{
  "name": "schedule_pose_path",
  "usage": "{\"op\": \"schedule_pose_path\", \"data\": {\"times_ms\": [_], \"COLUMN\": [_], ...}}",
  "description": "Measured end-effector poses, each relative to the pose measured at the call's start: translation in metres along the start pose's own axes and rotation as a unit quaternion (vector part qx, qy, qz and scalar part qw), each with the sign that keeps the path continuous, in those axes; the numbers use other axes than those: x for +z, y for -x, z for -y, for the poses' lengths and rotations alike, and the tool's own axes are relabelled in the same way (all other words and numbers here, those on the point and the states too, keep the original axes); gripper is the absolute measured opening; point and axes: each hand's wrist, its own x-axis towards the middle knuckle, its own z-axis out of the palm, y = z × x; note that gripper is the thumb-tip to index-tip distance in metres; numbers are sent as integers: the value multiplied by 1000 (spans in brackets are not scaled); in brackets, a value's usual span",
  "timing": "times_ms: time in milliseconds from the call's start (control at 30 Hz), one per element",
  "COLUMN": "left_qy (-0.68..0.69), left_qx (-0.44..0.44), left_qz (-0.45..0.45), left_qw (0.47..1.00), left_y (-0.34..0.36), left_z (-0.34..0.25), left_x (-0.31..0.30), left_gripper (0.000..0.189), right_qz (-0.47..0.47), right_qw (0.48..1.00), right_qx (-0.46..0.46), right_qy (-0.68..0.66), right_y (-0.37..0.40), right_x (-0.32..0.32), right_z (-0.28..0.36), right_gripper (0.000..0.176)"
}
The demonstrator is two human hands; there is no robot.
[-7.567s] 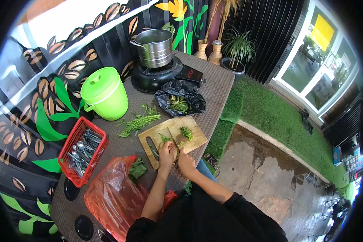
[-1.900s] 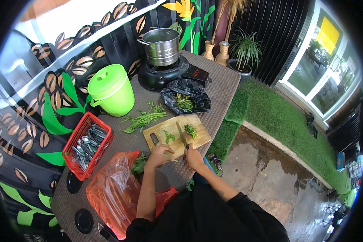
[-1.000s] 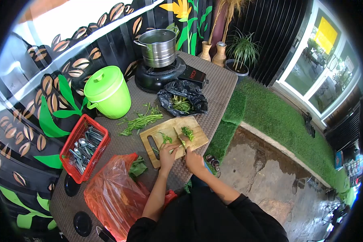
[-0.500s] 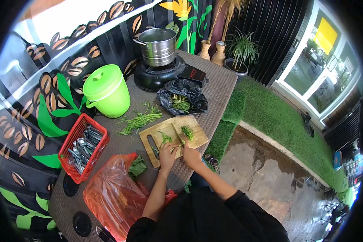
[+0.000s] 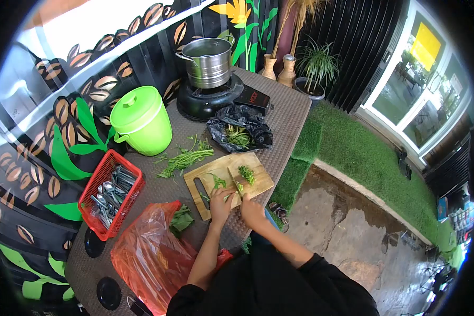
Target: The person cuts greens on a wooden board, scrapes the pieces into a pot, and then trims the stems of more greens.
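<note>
A wooden cutting board [image 5: 195, 176] lies near the table's right edge. My right hand [image 5: 252, 211] is wrapped round the handle of a knife [image 5: 234, 176], whose blade points away over the board. On the board's near part, my left hand [image 5: 221, 203] has its fingers bent and pressed onto green stems beside the blade. Chopped greens [image 5: 246, 175] lie right of the blade, and leafy pieces [image 5: 217, 181] lie to its left. More long-stemmed greens [image 5: 186, 159] rest on the table beyond the board. A black plastic bag [image 5: 240, 127] holds further greens.
A steel pot [image 5: 208, 63] stands on a black stove [image 5: 199, 105]. Left are a lime-green lidded bucket [image 5: 142, 122] and a red basket [image 5: 130, 199] of cutlery. A red plastic bag [image 5: 150, 253] lies left of my left arm. The table [image 5: 287, 105] drops off to the right.
My right hand and the knife have shifted slightly toward my body and right. My left hand remains on the stems. The whole view has moved a little.
</note>
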Motion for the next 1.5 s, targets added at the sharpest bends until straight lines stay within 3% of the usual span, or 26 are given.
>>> {"op": "schedule_pose_path", "data": {"times_ms": [100, 200, 433, 533, 700, 1000, 1067, 1167, 1267, 1333, 1500], "left_qy": [-6, -10, -13, -17, -13, -58, 21, 15, 50, 49, 36], "left_qx": [9, 20, -1, 6, 2, 80, -4, 18, -11, -13, -10], "left_qz": [-3, -1, 7, 5, 0, 20, 37, 12, 10, 10, 16], "left_qw": [1000, 1000, 1000, 1000, 1000, 995, 999, 1000, 999, 999, 999], "left_y": [-1, 3, 0, 4, 1, 2, 1, 2, 2, 1, 3], "left_z": [2, 3, 0, 5, -1, -2, -4, 8, -2, 2, 5], "left_x": [3, 2, 2, 5, 2, -3, -3, 5, 1, 3, 3], "left_gripper": [11, 11, 9, 9, 10, 16, 24, 29, 27, 27, 26], "right_qz": [16, -7, 2, -16, -35, -13, -9, 39, 8, 10, -30], "right_qw": [1000, 1000, 1000, 1000, 999, 1000, 1000, 999, 999, 1000, 999], "right_qx": [21, -23, 13, -24, 21, -15, -22, -35, -31, 20, -24], "right_qy": [-2, 3, -19, -6, -19, 2, 1, 7, 23, -2, 4], "right_y": [-5, -14, -4, -11, 2, -16, -18, -6, 5, 3, -14], "right_x": [6, -6, 6, 3, 20, 1, -7, -28, -11, 5, 5], "right_z": [0, -1, 2, -3, 5, -12, -15, -8, -1, 6, -6], "right_gripper": [38, 27, 32, 29, 33, 33, 33, 25, 26, 26, 27]}}
